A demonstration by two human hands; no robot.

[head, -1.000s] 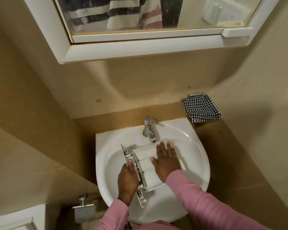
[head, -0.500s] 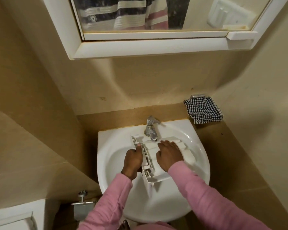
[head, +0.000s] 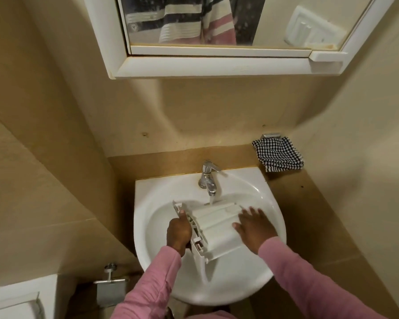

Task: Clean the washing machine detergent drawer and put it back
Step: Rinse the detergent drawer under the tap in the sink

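The drawer (head: pixel 217 229) lies in the sink (head: pixel 148 187) at lower centre, beneath the tap (head: pixel 207 178); the cloth (head: pixel 278 155) hangs further right in the frame, the cabinet (head: pixel 205 65) at the top.

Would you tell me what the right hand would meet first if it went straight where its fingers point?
Probably the sink's back wall just right of the tap, past the drawer's far edge; depth is unclear.
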